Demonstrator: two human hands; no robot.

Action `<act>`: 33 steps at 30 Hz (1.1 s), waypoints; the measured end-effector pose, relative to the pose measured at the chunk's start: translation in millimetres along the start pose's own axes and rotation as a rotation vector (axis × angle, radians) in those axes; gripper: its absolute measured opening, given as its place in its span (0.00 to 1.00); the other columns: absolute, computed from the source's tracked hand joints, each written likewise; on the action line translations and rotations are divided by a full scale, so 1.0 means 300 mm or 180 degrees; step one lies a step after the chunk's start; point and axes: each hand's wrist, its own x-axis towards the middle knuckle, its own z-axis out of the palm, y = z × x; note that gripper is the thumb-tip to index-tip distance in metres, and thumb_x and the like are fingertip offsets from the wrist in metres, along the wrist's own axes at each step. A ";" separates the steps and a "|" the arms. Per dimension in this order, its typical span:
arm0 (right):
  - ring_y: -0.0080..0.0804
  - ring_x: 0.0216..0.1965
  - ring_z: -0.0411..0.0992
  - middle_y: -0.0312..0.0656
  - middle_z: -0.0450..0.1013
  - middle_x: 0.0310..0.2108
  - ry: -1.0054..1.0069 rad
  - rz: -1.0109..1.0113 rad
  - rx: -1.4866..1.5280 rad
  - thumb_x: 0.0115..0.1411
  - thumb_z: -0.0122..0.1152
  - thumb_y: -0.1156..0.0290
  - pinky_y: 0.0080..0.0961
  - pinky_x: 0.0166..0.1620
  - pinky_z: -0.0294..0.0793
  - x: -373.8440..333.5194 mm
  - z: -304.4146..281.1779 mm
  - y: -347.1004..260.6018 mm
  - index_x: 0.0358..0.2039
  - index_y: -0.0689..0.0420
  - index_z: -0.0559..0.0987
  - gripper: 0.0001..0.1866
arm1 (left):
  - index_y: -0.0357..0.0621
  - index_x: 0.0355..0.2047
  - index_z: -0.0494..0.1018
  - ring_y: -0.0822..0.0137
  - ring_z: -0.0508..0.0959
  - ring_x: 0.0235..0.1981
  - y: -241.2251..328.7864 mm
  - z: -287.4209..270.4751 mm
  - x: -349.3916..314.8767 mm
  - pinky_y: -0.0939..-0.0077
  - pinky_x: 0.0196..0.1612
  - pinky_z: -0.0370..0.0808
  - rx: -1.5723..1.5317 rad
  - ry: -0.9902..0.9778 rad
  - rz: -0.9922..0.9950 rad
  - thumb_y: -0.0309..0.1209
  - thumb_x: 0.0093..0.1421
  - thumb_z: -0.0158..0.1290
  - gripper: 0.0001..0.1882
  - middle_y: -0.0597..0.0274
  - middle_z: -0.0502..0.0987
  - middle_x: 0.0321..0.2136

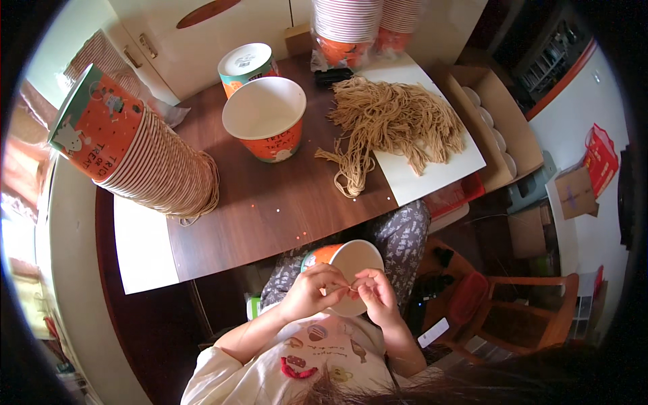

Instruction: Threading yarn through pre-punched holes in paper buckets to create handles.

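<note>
A paper bucket (361, 255) with an orange outside and white inside lies tipped on my lap, its mouth toward me. Over that mouth my left hand (316, 290) and my right hand (376, 295) meet, thumbs and fingertips pinched together. A thin piece of cord (352, 289) shows between the fingertips; most of it is hidden by the fingers. On the table beyond, a heap of tan cords (398, 118) spreads over a white panel, with a small bunch (351, 172) trailing from it.
An orange bucket (270, 135) stands upright on the brown table (229, 229), before an upside-down one (246, 64). A tall leaning stack of buckets (155, 155) is at left; wrapped stacks (345, 30) stand behind. An open carton (499, 128) and a wooden chair (530, 314) are at right.
</note>
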 end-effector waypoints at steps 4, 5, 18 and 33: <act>0.18 0.33 0.67 0.36 0.69 0.30 -0.0147 0.0001 0.0029 0.57 0.50 0.79 0.14 0.38 0.66 0.000 0.000 -0.006 0.41 0.61 0.65 0.11 | 0.38 0.29 0.74 0.76 0.73 0.28 -0.022 0.001 -0.018 0.83 0.33 0.70 -0.0716 -0.0258 -0.0929 0.24 0.51 0.55 0.05 0.63 0.74 0.28; 0.18 0.34 0.66 0.37 0.68 0.32 -0.0179 0.0065 -0.0099 0.55 0.50 0.81 0.14 0.38 0.66 -0.001 -0.002 -0.003 0.41 0.61 0.65 0.12 | 0.37 0.30 0.74 0.77 0.72 0.25 -0.037 0.014 -0.029 0.85 0.30 0.69 -0.1175 -0.0157 -0.1056 0.24 0.52 0.54 0.05 0.65 0.75 0.26; 0.16 0.30 0.68 0.33 0.71 0.27 0.0217 0.0077 -0.0247 0.53 0.58 0.75 0.13 0.33 0.66 0.007 0.030 0.008 0.30 0.62 0.74 0.05 | 0.36 0.31 0.73 0.78 0.69 0.32 -0.039 0.030 -0.018 0.85 0.35 0.66 -0.2268 0.0057 -0.0877 0.22 0.55 0.52 0.04 0.67 0.70 0.30; 0.28 0.25 0.70 0.38 0.71 0.23 0.0296 -0.0640 -0.1940 0.41 0.61 0.80 0.20 0.28 0.68 0.022 0.035 -0.035 0.27 0.60 0.74 0.09 | 0.36 0.28 0.74 0.78 0.73 0.21 -0.007 -0.011 -0.007 0.85 0.25 0.71 -0.0698 -0.0144 -0.0860 0.24 0.51 0.54 0.05 0.63 0.74 0.23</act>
